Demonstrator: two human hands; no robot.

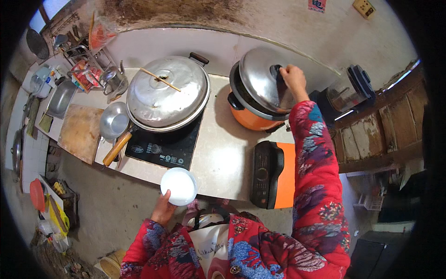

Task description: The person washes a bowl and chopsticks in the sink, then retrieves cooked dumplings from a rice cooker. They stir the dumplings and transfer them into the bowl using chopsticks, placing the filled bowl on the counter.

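My left hand (pixel 164 209) grips the rim of a white bowl (pixel 178 187), held before the counter's front edge; I see no food in it. At the back right, my right hand (pixel 293 79) is closed on the black handle of a metal lid (pixel 259 78). The lid sits tilted over an orange electric cooker (pixel 249 117), and a dark gap shows along its left side. What the cooker holds is hidden. To its left, a large lidded wok (pixel 167 97) stands on a black induction cooktop (pixel 162 148), with a chopstick (pixel 172 84) stuck through the lid's knob.
An orange and black appliance (pixel 266 174) occupies the counter's right front. Further left are a metal ladle (pixel 115 120) with a wooden handle, a cutting board (pixel 80 130), a metal kettle (pixel 113 78) and a metal basin (pixel 62 98). A blender-like appliance (pixel 345 94) stands far right.
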